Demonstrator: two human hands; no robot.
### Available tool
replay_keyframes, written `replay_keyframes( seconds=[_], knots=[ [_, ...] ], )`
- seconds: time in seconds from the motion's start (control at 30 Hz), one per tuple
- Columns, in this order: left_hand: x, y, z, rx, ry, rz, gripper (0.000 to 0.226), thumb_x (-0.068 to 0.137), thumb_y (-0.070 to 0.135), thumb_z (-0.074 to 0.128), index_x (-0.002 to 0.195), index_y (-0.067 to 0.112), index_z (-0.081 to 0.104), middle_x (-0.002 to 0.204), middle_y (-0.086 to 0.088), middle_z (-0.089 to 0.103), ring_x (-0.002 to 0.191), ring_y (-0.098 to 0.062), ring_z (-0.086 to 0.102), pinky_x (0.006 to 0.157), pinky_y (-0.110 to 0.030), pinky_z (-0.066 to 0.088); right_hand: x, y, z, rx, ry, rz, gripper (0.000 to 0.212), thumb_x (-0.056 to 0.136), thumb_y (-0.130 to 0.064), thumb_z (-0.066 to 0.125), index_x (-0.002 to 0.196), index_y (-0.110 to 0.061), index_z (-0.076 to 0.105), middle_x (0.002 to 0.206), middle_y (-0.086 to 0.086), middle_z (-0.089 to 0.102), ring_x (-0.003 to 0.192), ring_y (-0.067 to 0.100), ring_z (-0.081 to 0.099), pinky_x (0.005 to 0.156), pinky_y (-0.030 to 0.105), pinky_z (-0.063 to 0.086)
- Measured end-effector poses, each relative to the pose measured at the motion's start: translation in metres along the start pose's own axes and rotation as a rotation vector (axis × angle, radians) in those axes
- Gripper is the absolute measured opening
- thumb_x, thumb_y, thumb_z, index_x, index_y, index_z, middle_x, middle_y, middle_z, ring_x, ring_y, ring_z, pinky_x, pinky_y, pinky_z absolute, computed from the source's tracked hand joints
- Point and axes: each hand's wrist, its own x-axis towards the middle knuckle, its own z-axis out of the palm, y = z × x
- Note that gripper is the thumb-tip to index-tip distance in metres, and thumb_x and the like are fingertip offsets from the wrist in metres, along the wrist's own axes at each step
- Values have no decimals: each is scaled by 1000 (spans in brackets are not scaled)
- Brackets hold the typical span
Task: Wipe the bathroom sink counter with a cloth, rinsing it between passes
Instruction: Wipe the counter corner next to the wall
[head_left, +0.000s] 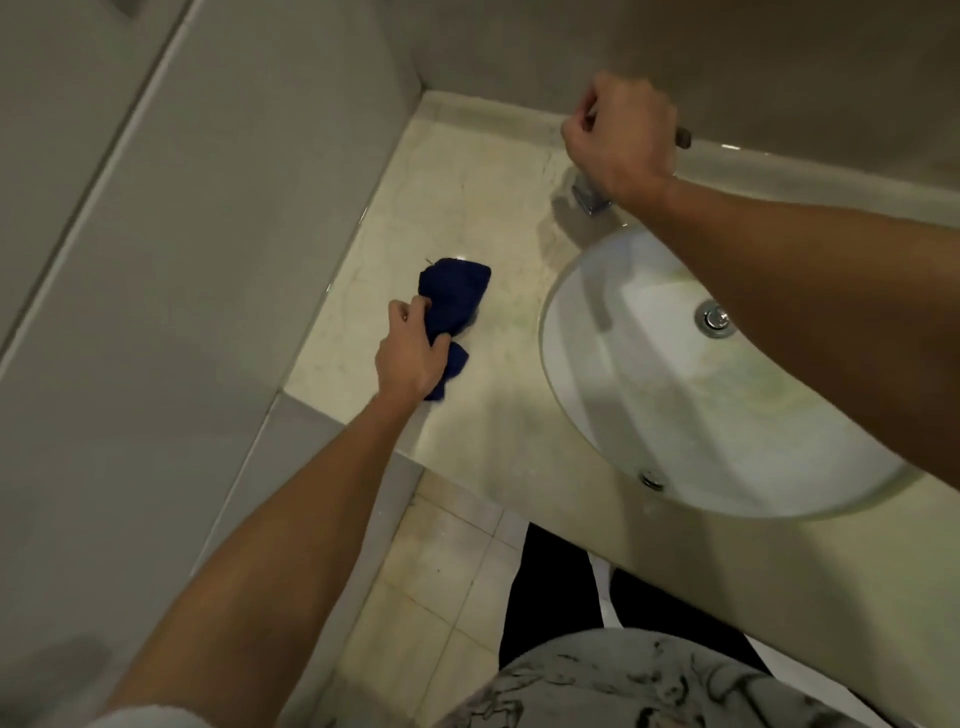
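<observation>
- Closest to me is the person's patterned shirt (623, 680), with dark trousers (550, 587) below it against the tiled floor (447, 571).
- The left hand (410, 353) is curled round a bunched dark blue cloth (454, 296), pinching it in the middle so a lump sticks out on each side of the fist.
- The cloth sits on the pale stone counter (467, 208), left of the basin and close to the counter's front left edge. Its long axis runs from the near edge away towards the back wall, slightly to the right.
- The right hand (621, 140) reaches across the basin (675, 395) to the back, fingers closed over the top of the tap (589, 195). Only the chrome base shows beneath it, so I can't tell which way the handle is turned.
- No water can be made out running into the basin.
- What matters next, I'd say: the basin and tap lie to the right of the cloth, with the right arm stretched over the bowl. The left hand, already holding the cloth, is the one to carry it right under the spout for a rinse.
- The drain (716, 318) is partly hidden by the right forearm.
</observation>
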Motion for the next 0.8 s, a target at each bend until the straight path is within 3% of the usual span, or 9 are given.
replay_keyframes(
  seconds=[0.2, 0.3, 0.37, 0.47, 0.53, 0.6, 0.67, 0.73, 0.8],
  knots=[
    [-130, 63, 61, -32, 88, -170, 44, 92, 20, 65, 132, 12, 50, 128, -8, 46, 81, -28, 61, 61, -33, 42, -7, -4, -9, 6, -32, -11, 33, 92, -36, 45, 108, -20, 70, 105, 6, 73, 97, 28, 67, 85, 39, 50],
    [-185, 121, 92, -108, 61, -214, 46, 89, 23, 68, 131, 18, 50, 128, 1, 45, 87, -16, 57, 68, -28, 48, -10, -5, -11, 2, -39, -6, 35, 90, -36, 45, 108, -20, 70, 105, 6, 74, 99, 30, 67, 84, 38, 50],
    [-206, 160, 112, -199, -1, -165, 43, 89, 25, 65, 130, 20, 51, 128, 4, 45, 93, -16, 59, 75, -32, 54, -10, -7, -13, 18, -48, 3, 35, 90, -36, 45, 108, -20, 71, 105, 6, 74, 98, 29, 68, 84, 38, 51],
    [-205, 207, 113, -529, -160, -215, 30, 87, 38, 49, 108, 19, 58, 112, 2, 56, 91, -21, 62, 77, -41, 55, -12, -6, -19, 71, -50, 13, 34, 91, -36, 47, 105, -20, 73, 104, 5, 74, 98, 26, 68, 84, 37, 52],
    [-197, 226, 98, -845, -236, -308, 20, 90, 35, 49, 96, 19, 60, 94, -2, 66, 79, -19, 65, 71, -33, 53, -14, -2, -20, 93, -45, 4, 33, 90, -37, 47, 102, -21, 74, 100, 4, 75, 95, 25, 68, 83, 37, 55],
    [-188, 235, 79, -1188, -347, -420, 12, 100, 20, 53, 99, 15, 64, 80, -2, 68, 62, -12, 66, 58, -26, 54, -14, 0, -18, 99, -49, 4, 33, 89, -38, 47, 101, -22, 73, 98, 3, 75, 93, 25, 69, 83, 38, 56],
    [-177, 229, 57, -1255, -392, -457, 12, 98, 14, 60, 108, 15, 67, 88, -2, 71, 71, -8, 70, 64, -22, 58, -14, -2, -17, 91, -54, 6, 33, 87, -39, 47, 100, -22, 73, 97, 4, 75, 92, 27, 69, 84, 41, 56],
    [-167, 213, 32, -1320, -383, -470, 17, 93, 15, 65, 108, 17, 71, 101, -6, 76, 93, -21, 72, 84, -35, 60, -14, -3, -18, 90, -61, -1, 31, 87, -39, 49, 99, -23, 74, 96, 3, 75, 90, 26, 70, 84, 43, 57],
    [-158, 194, 5, -1436, -353, -471, 19, 92, 11, 61, 106, 11, 73, 102, -10, 77, 94, -24, 72, 84, -34, 59, -13, -4, -16, 98, -69, -5, 30, 87, -39, 50, 98, -24, 74, 95, 3, 75, 89, 25, 70, 85, 44, 58]
  ],
)
